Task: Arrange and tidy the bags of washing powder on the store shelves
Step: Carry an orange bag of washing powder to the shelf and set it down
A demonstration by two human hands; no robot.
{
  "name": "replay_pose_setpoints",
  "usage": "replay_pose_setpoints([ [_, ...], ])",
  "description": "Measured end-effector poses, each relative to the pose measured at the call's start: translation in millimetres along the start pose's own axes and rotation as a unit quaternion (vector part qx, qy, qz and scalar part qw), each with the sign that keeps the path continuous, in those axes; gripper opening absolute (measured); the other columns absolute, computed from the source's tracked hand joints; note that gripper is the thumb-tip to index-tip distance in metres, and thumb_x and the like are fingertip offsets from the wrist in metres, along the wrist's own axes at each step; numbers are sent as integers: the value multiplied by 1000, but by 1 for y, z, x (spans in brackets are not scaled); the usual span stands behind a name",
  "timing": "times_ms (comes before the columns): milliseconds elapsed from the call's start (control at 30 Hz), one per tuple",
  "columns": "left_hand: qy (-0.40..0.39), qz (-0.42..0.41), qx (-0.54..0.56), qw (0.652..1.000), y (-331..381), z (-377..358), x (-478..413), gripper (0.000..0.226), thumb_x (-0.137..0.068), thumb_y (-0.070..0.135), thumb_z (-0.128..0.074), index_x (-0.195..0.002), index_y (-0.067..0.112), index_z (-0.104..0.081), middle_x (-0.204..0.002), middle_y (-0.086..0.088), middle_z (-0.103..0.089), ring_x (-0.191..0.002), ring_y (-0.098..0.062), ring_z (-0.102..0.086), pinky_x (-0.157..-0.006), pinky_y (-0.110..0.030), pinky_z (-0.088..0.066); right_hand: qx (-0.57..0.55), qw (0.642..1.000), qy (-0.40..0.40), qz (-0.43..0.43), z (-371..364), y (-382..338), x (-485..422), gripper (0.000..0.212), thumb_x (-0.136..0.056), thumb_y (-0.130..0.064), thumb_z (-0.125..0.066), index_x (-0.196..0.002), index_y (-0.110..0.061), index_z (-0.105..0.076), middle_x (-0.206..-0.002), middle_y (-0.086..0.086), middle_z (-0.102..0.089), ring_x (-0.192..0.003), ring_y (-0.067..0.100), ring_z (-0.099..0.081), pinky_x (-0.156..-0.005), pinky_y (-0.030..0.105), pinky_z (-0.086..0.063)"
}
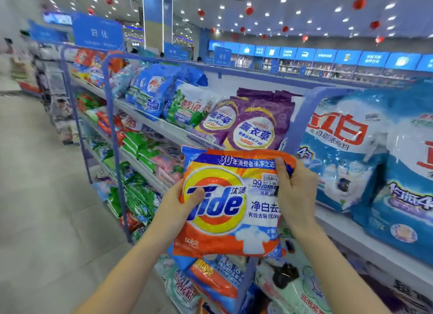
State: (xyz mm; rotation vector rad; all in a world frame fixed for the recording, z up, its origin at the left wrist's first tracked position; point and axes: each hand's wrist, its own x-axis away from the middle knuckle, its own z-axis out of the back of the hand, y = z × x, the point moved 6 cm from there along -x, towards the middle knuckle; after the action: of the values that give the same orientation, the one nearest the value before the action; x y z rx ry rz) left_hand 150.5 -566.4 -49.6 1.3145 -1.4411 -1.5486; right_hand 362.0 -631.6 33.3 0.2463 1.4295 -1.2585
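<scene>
**Left hand (180,202) and right hand (296,191) clamp one Tide bag (220,220) in front of the shelves (164,126)**

Left hand grips the bag's left edge about halfway down. Its thumb lies flat across the front, over the start of the blue logo, and its other fingers are hidden behind the pack. Right hand holds the upper right corner, with its fingers curled over the crumpled edge onto the front, just beside a small white price sticker (269,179). The two hands are apart, one on each side, with the pack between them.

The Tide bag is orange with a yellow ring, blue lettering and a white panel of Chinese text on its right half. A blue band of print runs along the top. It is held upright, facing the camera, and its glossy film is wrinkled where the right hand squeezes it. The bottom edge hangs free below both wrists.

The pack is in the air, off the shelves, at about the level of the second tier. Behind its top edge, purple bags (255,128) stand on the upper shelf. To the right, past a blue frame (302,116), large blue-and-white bags (339,154) stand on the neighbouring shelf. Below the pack, more orange and blue bags (210,281) lie on a lower shelf. Grey floor (46,196) runs along the aisle on the left.
</scene>
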Motion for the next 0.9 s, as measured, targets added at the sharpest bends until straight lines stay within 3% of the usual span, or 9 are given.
replay_pose_setpoints([
  [100, 21, 9, 22, 1000, -5, 52, -9, 61, -47, 73, -76, -95, 37, -66, -97, -1, -74, -87, -24, -71, -75, -39, -56, 45, 998, -33, 34, -56, -13, -2, 39, -94, -38, -41, -71, -11, -56, -45, -4, -44, -41, 10, -37, -47, 31, -27],
  [267, 58, 36, 56, 996, -6, 156, -30, 95, -29, 62, -88, -109, 18, -60, -102, -10, -73, -90, -32, -70, -81, -47, -54, -68, 996, -44, -21, -173, -49, -9, 46, -96, -30, -48, -56, -22, -29, -47, -9, -32, -47, 8, -34, -47, 24, -22],
  [400, 140, 30, 58, 988, 5, 254, -56, 87, -31, 59, -86, -103, 17, -61, -95, -10, -74, -79, -26, -72, -63, -34, -58, -136, 988, -72, -31, -276, -87, -17, 50, -95, -32, -48, -55, -7, -32, -48, 12, -34, -46, 9, -29, -48, 34, -22],
  [467, 169, 18, 57, 984, 16, 301, -68, 68, -46, 49, -85, -99, 15, -61, -88, -9, -75, -71, -22, -73, -56, -29, -57, -155, 985, -78, -21, -322, -109, -22, 47, -92, -35, -47, -55, -10, -34, -48, 6, -36, -46, 8, -30, -47, 32, -23],
  [500, 181, 19, 60, 982, 21, 322, -73, 66, -49, 48, -85, -98, 12, -61, -83, -8, -75, -67, -21, -72, -53, -28, -56, -167, 983, -79, -18, -345, -118, -24, 45, -92, -35, -47, -54, -13, -35, -48, -4, -36, -46, 7, -31, -47, 27, -23],
  [600, 213, 14, 54, 976, 30, 384, -91, 67, -52, 56, -76, -97, 8, -64, -78, -8, -75, -64, -22, -72, -51, -28, -56, -209, 974, -90, -17, -409, -140, -31, 46, -91, -41, -49, -53, -18, -38, -47, -5, -43, -44, 6, -35, -44, 17, -24],
  [700, 252, 11, 63, 966, 33, 438, -109, 66, -49, 63, -74, -91, 13, -65, -80, -11, -75, -66, -26, -72, -58, -38, -60, -333, 925, -149, -101, -473, -148, -38, 59, -77, -67, -54, -71, -8, -57, -64, 6, -63, -58, 19, -60, -54, 25, -46],
  [800, 280, 18, 88, 956, 27, 488, -132, 69, -46, 63, -78, -94, 15, -66, -82, -12, -74, -67, -28, -72, -62, -42, -59, -414, 845, -277, -195, -552, -143, -33, 59, -63, -72, -66, -97, -25, -66, -93, -2, -73, -86, 17, -70, -75, 34, -52],
  [900, 314, 15, 111, 943, 20, 537, -160, 59, -55, 54, -72, -98, 13, -66, -81, -12, -74, -65, -27, -72, -62, -44, -59, -388, 822, -358, -213, -626, -132, -21, 19, -79, -38, -66, -94, -26, -67, -82, -8, -74, -80, 17, -69, -65, 28, -53],
])
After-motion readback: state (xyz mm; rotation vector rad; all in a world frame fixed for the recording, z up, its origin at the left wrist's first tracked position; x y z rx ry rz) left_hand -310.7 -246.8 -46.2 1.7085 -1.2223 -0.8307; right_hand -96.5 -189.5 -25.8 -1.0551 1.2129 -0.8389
